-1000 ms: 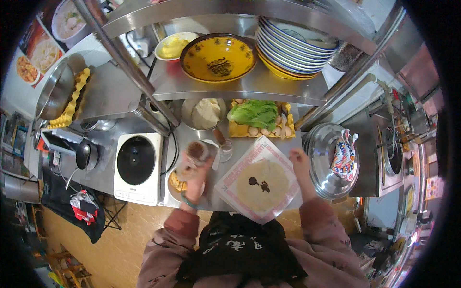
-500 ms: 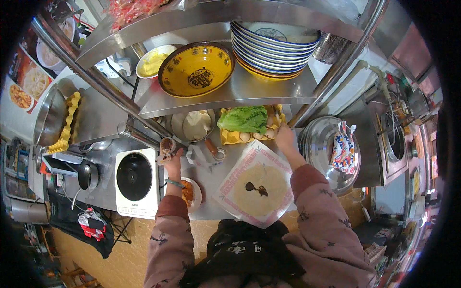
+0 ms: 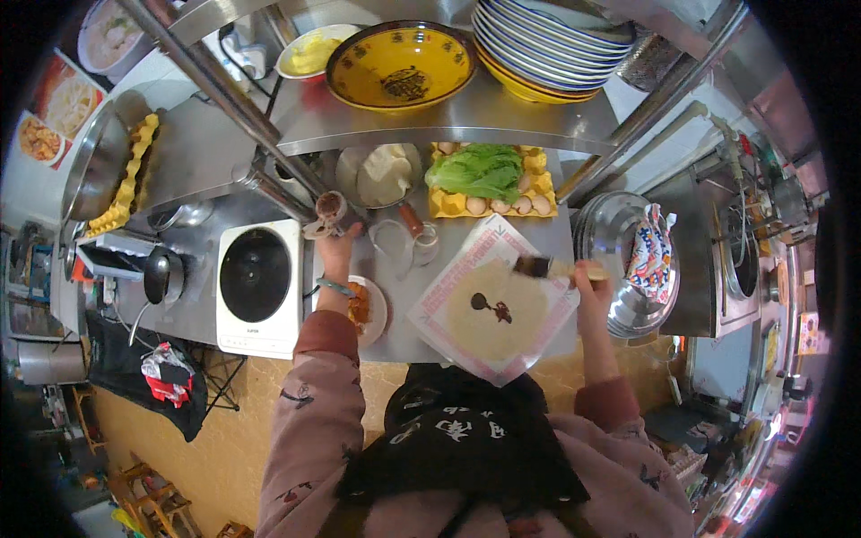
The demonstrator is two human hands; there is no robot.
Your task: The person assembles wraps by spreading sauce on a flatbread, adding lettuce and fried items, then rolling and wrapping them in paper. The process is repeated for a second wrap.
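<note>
My right hand (image 3: 592,285) is closed around the wooden handle of a brush (image 3: 536,267), whose dark bristles hover over the right part of a round, pale flatbread (image 3: 493,339). Dark sauce (image 3: 502,311) lies in blotches at the flatbread's middle. Under it is a sheet of white paper with a red printed border (image 3: 448,282). My left hand (image 3: 337,251) grips a small jar (image 3: 330,208) with brown, speckled contents, beside the shelf post. Near my left wrist stands a plate (image 3: 377,316) of orange-brown food.
A yellow egg tray (image 3: 446,206) with lettuce (image 3: 475,172) on top sits behind the paper. To the left is a white induction cooker (image 3: 257,341). Stacked metal trays (image 3: 619,309) stand at right. Overhead, a steel shelf (image 3: 448,134) carries bowls and plates.
My right hand has come from beside the egg tray to the paper's right side, and the brush now shows in it. The whole view has tilted downward. My left hand stays at the jar.
</note>
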